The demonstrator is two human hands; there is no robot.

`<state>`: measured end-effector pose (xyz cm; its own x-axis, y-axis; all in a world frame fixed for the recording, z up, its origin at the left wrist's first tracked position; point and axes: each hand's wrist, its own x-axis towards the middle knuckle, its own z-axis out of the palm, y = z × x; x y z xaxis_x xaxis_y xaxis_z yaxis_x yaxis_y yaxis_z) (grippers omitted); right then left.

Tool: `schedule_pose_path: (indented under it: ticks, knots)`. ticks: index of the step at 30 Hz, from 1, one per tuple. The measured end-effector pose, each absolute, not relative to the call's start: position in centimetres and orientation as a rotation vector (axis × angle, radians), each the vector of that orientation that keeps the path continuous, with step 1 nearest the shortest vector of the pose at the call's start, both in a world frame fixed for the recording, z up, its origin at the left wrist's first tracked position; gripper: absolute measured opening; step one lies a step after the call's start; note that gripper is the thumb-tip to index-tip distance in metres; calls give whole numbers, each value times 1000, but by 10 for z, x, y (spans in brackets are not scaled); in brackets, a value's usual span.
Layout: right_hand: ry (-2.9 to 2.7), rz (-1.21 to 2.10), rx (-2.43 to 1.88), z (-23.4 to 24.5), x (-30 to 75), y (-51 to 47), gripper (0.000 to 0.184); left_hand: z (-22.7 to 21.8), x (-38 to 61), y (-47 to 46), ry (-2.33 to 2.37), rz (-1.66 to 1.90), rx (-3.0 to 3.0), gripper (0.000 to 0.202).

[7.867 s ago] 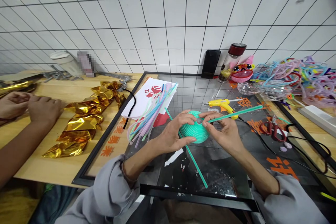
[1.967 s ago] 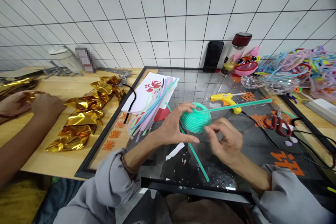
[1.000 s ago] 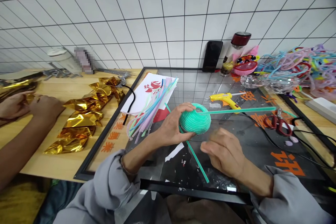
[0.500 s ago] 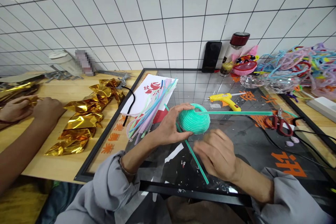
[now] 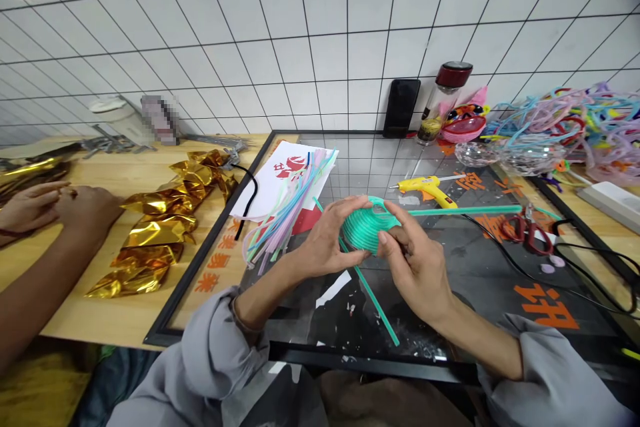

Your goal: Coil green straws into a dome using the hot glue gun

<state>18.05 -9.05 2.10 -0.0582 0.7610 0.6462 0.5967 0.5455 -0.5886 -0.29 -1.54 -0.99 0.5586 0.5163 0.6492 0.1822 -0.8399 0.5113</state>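
Note:
A round green coil [image 5: 363, 230], wound of ridged pipe cleaner into a hollow dome with a hole at the top, is held between both hands above the dark glass tabletop. My left hand [image 5: 323, 240] is closed around its left side, thumb below and fingers at the upper edge. On the opposite side, my right hand [image 5: 417, 263] grips the coil, thumb in front and index finger by the rim. A straight green pipe cleaner [image 5: 465, 211] runs rightward from the coil's top. Beneath the coil, another green pipe cleaner [image 5: 377, 307] lies slanting on the glass.
Behind lies a yellow glue gun [image 5: 425, 190]; red-handled scissors [image 5: 527, 233] and a black cable are at right. Pastel pipe cleaners [image 5: 290, 207] rest on white paper [image 5: 275, 163]. A bottle [image 5: 445, 100] and phone [image 5: 401, 107] stand by the wall. At left, another person's hands [image 5: 75, 210] work near gold foil [image 5: 160, 233].
My right hand has moved up from below the coil and taken hold of its right side. My left hand keeps its grip, and the coil stays in nearly the same place.

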Motion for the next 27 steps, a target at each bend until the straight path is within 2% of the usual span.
schedule_pose_path:
  ticks: [5, 10, 17, 23, 27]
  knots:
    - [-1731, 208, -1148, 29, 173, -87, 33, -9, -1, -17, 535, 1251, 2473, 92]
    - [-1614, 404, -1153, 35, 168, -84, 39, -9, -1, -16, 481, 1229, 2511, 86]
    - [-1519, 563, -1099, 37, 165, -81, 17, -6, 3, -15, 384, 1274, 2525, 78]
    - [-1462, 640, -1115, 34, 165, -81, 23, -5, 3, -16, 410, 1239, 2485, 81]
    - [-1486, 593, -1114, 33, 166, -81, 19, -5, 3, -17, 396, 1236, 2471, 81]
